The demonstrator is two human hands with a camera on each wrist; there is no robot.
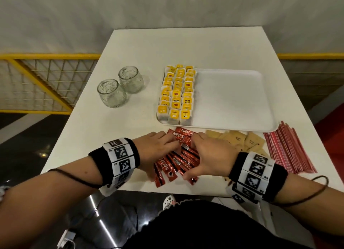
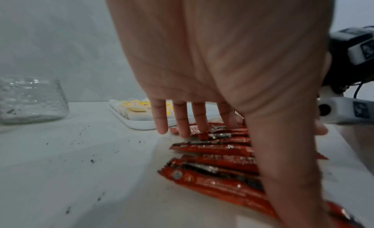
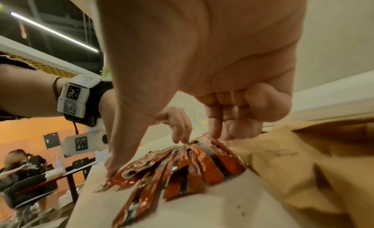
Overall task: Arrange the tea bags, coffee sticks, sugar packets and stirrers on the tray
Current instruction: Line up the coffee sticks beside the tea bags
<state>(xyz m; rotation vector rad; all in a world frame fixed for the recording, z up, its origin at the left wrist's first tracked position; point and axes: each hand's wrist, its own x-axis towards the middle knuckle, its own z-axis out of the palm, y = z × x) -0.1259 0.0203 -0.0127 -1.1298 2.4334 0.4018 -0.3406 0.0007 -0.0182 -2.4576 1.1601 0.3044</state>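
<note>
Reading left to right, I judge one of four groups done: the tea bags (image 1: 176,94) fill the left end of the tray (image 1: 232,99), whose other part is bare. My left hand (image 1: 158,146), fingers straight, and right hand (image 1: 208,153), fingers curled, both press the coffee sticks (image 1: 176,165) on the worktop (image 1: 130,62), neither grip lifting any. Sugar packets (image 1: 242,139) and stirrers (image 1: 290,150) lie right, outside the tray.

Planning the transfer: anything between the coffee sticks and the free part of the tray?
Nothing visible. The coffee sticks lie just before the tray's near rim; its right part is bare, tea bags fill only the left.
</note>
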